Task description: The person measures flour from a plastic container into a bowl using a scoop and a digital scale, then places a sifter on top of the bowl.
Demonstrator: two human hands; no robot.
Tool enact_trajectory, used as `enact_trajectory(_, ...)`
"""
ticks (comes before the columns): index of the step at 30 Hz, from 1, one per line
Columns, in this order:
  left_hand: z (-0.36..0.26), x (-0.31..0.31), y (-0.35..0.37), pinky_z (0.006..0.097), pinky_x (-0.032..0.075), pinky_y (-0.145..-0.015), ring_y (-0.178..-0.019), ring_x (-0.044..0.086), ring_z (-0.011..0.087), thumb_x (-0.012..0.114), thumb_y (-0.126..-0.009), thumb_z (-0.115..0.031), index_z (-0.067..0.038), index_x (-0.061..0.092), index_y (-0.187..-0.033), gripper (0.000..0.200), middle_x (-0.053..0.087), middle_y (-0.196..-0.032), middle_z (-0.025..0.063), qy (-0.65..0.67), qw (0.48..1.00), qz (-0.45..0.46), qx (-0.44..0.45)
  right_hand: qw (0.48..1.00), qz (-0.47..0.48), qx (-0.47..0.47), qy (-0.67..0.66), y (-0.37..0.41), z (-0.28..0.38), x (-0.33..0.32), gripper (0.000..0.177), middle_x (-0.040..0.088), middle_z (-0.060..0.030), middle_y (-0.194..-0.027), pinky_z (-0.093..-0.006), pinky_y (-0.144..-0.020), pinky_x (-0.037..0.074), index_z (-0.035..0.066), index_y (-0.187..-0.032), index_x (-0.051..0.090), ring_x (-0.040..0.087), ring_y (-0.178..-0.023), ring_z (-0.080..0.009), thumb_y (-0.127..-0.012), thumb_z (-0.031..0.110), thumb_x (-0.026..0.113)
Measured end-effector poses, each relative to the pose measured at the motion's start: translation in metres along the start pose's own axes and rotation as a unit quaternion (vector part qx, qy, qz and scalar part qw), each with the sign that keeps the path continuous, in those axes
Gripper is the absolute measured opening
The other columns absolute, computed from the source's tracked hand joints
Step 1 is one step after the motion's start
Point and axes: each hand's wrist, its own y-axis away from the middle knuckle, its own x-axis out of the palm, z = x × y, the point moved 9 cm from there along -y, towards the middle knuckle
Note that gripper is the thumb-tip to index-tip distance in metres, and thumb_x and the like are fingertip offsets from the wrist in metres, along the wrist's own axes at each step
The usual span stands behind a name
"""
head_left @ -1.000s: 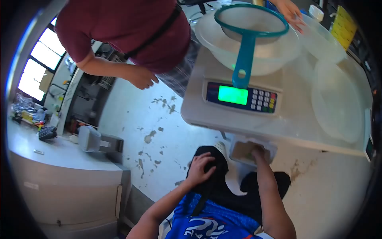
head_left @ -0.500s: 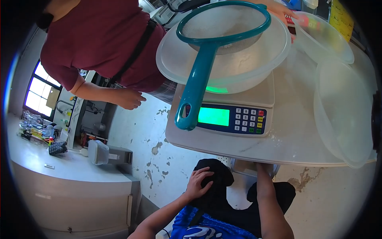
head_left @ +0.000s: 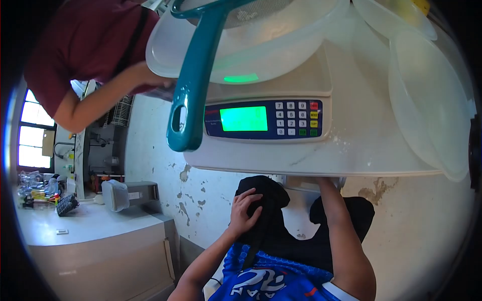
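Over on the left a grey counter (head_left: 75,236) carries some clutter and a small grey box (head_left: 118,194). Above it a co-worker in a maroon shirt (head_left: 75,45) leans in, one hand (head_left: 144,79) by the rim of the big clear bowl (head_left: 281,55) that sits on the scale (head_left: 296,119), its green display (head_left: 244,119) lit. A teal sieve (head_left: 193,85) lies across that bowl, its handle hanging out over the front. Below, the seated person's left hand (head_left: 245,210) rests on a black-trousered knee, fingers loosely spread, holding nothing. Just right of it, tucked beneath the table (head_left: 371,150), is what looks like a pale tub (head_left: 301,183), only a sliver showing. The right forearm (head_left: 335,220) runs up to it, and the right hand is hidden behind the table edge, so I cannot tell how its fingers stand. Working blind like that, I'd say the reach goes best slowly and by feel, wrist clear of the table's underside. Further right, more empty bowls (head_left: 432,100) sit near the edge
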Motion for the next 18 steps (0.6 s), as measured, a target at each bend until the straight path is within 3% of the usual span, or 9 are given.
enact_trajectory(18, -0.003, 0.001, -0.002, 0.0374, 0.036, -0.092, -0.118, 0.050, 0.0246, 0.063, -0.078, -0.013, -0.005, 0.060, -0.104, 0.028, 0.063, -0.109, 0.0056, -0.017, 1.000, -0.001, 0.000, 0.999, 0.028, -0.034, 0.003, -0.007, -0.004, 0.023, 0.035, 0.061, -0.0182, -0.113, -0.0421, -0.089, 0.047, 0.003, -0.108, 0.063, 0.058, -0.106, -0.0316, -0.082, 0.025, 0.057)
